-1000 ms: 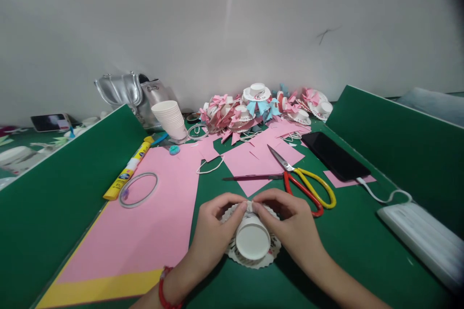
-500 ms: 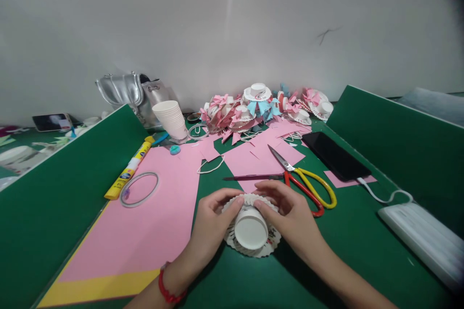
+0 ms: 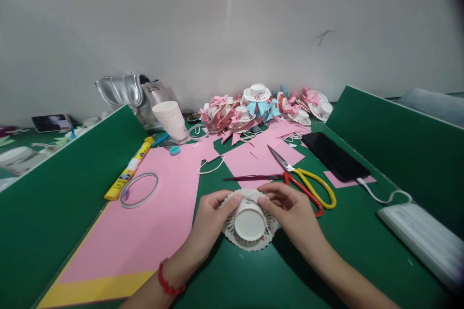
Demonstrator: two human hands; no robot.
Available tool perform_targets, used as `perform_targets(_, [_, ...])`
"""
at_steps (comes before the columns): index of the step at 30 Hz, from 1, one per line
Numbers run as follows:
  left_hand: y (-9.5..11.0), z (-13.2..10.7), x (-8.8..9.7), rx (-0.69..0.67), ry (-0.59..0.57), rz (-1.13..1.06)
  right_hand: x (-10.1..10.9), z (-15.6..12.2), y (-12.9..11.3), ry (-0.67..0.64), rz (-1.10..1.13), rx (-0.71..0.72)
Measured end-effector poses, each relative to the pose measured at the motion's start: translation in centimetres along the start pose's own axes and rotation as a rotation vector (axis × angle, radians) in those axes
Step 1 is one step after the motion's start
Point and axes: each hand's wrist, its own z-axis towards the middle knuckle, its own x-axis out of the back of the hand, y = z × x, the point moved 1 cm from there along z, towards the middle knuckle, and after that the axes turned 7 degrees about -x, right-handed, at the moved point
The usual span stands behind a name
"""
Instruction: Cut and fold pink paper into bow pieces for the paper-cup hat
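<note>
Between my hands is a small white paper-cup hat (image 3: 250, 222) with a scalloped, slit brim, its round flat end facing me. My left hand (image 3: 213, 215) pinches the brim on the left, thumb on top near the crown. On the right, my right hand (image 3: 290, 210) grips the brim the same way, thumb on top and fingers behind the edge. Open scissors (image 3: 290, 170) with red and yellow handles lie just beyond my right hand. Pink paper (image 3: 141, 236) lies left of my left hand, with a tape ring (image 3: 139, 190) on it.
Finished little hats with pink and blue bows (image 3: 259, 108) are heaped by the wall. Stacked paper cups (image 3: 169, 118), a glue tube (image 3: 126, 174) and a silver bag (image 3: 121, 91) stand or lie left. A phone (image 3: 335, 157) and white power bank (image 3: 420, 241) are right, between green dividers (image 3: 395, 149).
Both hands have moved the paper-cup hat slightly up and away, and its brim has tilted a little. My right thumb has shifted outward along the brim. The other things stay put.
</note>
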Motion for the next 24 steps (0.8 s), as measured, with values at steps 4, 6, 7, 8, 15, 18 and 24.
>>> perform_targets(4, [-0.4, 0.2, 0.1, -0.006, 0.009, -0.068, 0.0, 0.1, 0.2, 0.001, 0.017, -0.012])
perform_targets(6, [-0.6, 0.4, 0.2, 0.004, 0.024, -0.078, 0.0, 0.2, 0.3, -0.008, 0.03, -0.041])
perform_targets(7, [-0.7, 0.4, 0.2, 0.012, 0.029, -0.08, 0.0, 0.2, 0.4, -0.015, 0.038, -0.057])
perform_targets(8, [-0.8, 0.5, 0.3, 0.02, 0.034, -0.085, 0.0, 0.3, 0.5, -0.025, 0.044, -0.07])
perform_targets(15, [-0.9, 0.9, 0.7, 0.043, 0.064, -0.245, 0.6, 0.9, 0.4, 0.015, -0.01, -0.078])
perform_targets(18, [-0.9, 1.0, 0.6, 0.049, -0.004, -0.28, 1.2, 1.3, 0.2, 0.123, 0.035, -0.071])
perform_targets(24, [-1.1, 1.7, 1.7, -0.071, 0.167, -0.071, 1.5, 1.7, 0.4, 0.096, -0.293, 0.127])
